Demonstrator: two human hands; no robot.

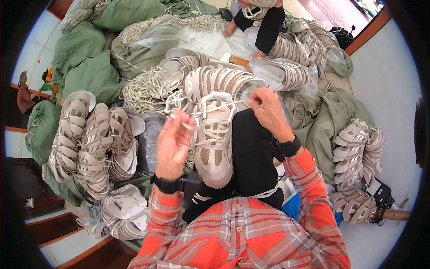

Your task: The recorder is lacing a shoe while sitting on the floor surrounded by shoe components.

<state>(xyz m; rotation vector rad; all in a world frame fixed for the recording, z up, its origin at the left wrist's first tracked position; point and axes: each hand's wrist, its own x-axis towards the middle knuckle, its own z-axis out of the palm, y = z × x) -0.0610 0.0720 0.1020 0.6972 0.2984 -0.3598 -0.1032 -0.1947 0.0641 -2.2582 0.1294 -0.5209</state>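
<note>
Holding a white shoelace between pinched fingers of the right hand, just right of the collar of a beige lace-up sneaker. Keeping the left hand palm up at the other side, fingers partly curled, with lace at the fingertips; cannot tell how firmly gripped there. Carrying the sneaker on the lap, over the left thigh of black trousers, toe toward the body, tongue and opening away from it. Laced criss-cross up the front, with mesh panels near the toe.

Wearing a red-grey plaid shirt plus a black wristband on each wrist. Sitting close to a row of nested beige shoe uppers just beyond the sneaker, and near a tangled heap of pale laces ahead and to the left. Flanked at left by more nested stacks of uppers and green sacks, at right by a grey-green sack and stacked strappy uppers. Facing a barefoot co-worker in black trousers at the upper edge, with a shoe piece near the hands; too cropped to tell more.
</note>
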